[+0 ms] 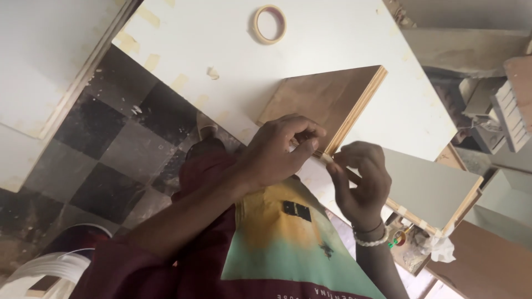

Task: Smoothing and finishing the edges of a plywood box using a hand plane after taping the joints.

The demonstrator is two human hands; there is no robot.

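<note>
Item: brown plywood panel (327, 102), layered pale edge showing, lying flat on a white board (310, 61) and overhanging its near edge. Left hand (280, 152): comes in from the lower left on a maroon sleeve (133, 260), fingers curled narrow, thumb and forefinger pinched on a thin pale strip (326, 157) at the panel's near corner. Right hand (360, 185): just beside the left, fingers bent close, tips on the same strip from the other side; whether it grips or only steadies cannot be told. Wrist carries a white beaded bracelet (372, 241) and a thin dark band. Position of strip: at the panel's corner, against its pale edge, between the two hands. Other entries: roll of masking tape (270, 24) flat on the white board, well apart from the hands, near the top of the view; scraps of tan tape stuck along the board's left edge; grey laminated board (432, 188) with pale edge, to the right beyond the right hand; dark checkered floor tiles (122, 144) to the left; white hose coil (50, 268) at the lower left corner; garment in yellow and green (282, 243) below the hands; crumpled white cloth (443, 249) at lower right
</note>
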